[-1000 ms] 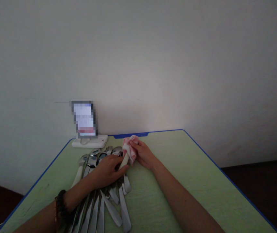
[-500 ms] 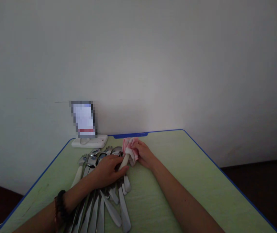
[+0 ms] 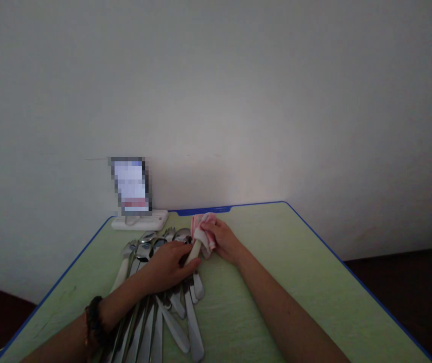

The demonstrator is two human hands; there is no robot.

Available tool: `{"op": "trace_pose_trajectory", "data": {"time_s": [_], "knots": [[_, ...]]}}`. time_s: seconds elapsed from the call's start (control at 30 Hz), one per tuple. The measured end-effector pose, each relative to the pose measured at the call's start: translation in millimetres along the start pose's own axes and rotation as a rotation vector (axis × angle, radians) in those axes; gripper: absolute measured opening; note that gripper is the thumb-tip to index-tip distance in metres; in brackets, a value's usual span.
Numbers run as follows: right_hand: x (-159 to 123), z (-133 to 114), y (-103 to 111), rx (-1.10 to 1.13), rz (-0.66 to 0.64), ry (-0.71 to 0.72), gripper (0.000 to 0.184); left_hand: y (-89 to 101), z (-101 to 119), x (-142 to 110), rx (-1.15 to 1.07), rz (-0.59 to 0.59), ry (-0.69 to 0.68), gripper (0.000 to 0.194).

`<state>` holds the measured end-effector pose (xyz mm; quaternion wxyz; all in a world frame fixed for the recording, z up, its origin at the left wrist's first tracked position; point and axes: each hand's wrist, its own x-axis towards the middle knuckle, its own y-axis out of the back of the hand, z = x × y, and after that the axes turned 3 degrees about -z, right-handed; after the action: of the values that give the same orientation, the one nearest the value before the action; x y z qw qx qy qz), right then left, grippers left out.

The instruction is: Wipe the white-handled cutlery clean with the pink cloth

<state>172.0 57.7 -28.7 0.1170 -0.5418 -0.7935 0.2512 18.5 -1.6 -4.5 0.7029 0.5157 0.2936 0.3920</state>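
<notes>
My left hand [image 3: 172, 266] is closed on the pale handle of a utensil [image 3: 194, 253], whose far end is hidden inside a cloth. That pink and white cloth [image 3: 204, 233] is wrapped round the utensil's head, and my right hand [image 3: 221, 239] pinches it from the right. What kind of utensil it is, I cannot tell. Beneath and beside my left forearm lies a pile of metal cutlery [image 3: 174, 322], with several spoons and forks, heads toward the wall. A fork with a pale handle [image 3: 123, 272] lies at the pile's left side.
A lit screen with blurred content [image 3: 130, 186] stands on a white base [image 3: 140, 221] at the table's back left. The light green table [image 3: 295, 262] has a blue edge and meets a plain wall [image 3: 276, 101] behind.
The fingers of my right hand have shifted slightly on the cloth, and its folds have changed a little. My left hand and the cutlery pile stay in place.
</notes>
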Motion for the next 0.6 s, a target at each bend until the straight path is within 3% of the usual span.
{"op": "trace_pose_trajectory", "data": {"time_s": [0.6], "knots": [[0.2, -0.7, 0.7, 0.021, -0.032, 0.006, 0.031, 0.8, 1.2, 0.3, -0.006, -0.002, 0.004, 0.03]]}}
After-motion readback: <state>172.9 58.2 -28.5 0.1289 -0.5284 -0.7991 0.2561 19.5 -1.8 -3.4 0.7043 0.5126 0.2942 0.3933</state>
